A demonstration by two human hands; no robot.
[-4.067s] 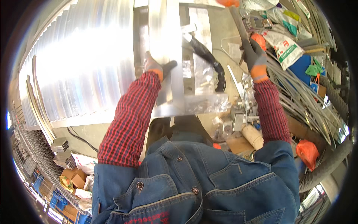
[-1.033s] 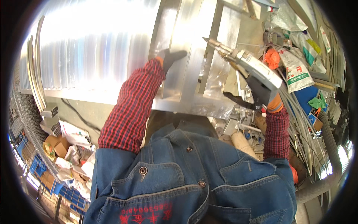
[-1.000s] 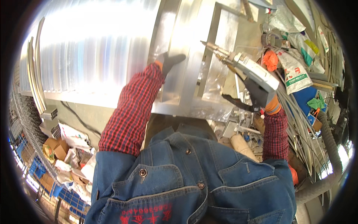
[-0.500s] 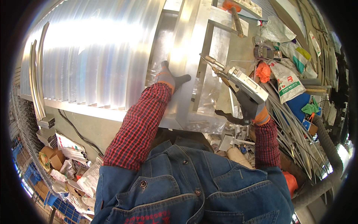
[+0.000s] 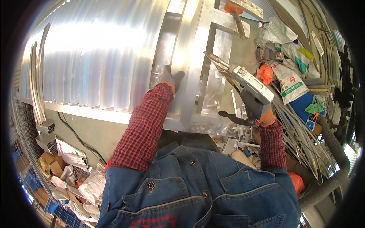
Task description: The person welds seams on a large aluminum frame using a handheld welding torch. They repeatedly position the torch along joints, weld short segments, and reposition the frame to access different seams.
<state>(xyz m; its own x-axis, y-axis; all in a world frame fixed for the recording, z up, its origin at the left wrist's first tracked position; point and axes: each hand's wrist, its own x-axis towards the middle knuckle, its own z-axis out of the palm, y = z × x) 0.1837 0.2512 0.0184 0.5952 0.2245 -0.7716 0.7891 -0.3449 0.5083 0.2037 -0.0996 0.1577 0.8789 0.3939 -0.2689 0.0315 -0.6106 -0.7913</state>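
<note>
My left hand (image 5: 171,79), in a grey and black glove with an orange cuff, grips the left edge of a long silver metal beam (image 5: 186,53). The thumb lies on its top face, and some fingers are hidden down its side. In my right hand (image 5: 254,107), gloved alike, is a silver welding gun (image 5: 253,83) with a narrow nozzle. Its tip points up and left, over the metal frame (image 5: 190,119) to the right of the beam. A dark loop, perhaps its cable or a glove finger, hangs below the gun.
Ribbed metal panels (image 5: 91,68) spread over the left. A mallet (image 5: 238,24) with an orange head lies at the far end. On the right are a printed bag (image 5: 289,81), orange crumpled material (image 5: 265,73), long metal strips (image 5: 292,129) and a thick hose (image 5: 341,152). Cartons (image 5: 55,163) sit lower left.
My left hand has drawn a little left on the beam, and its thumb has come in closer to the fingers. The welding gun stays almost where it was in my right hand.
</note>
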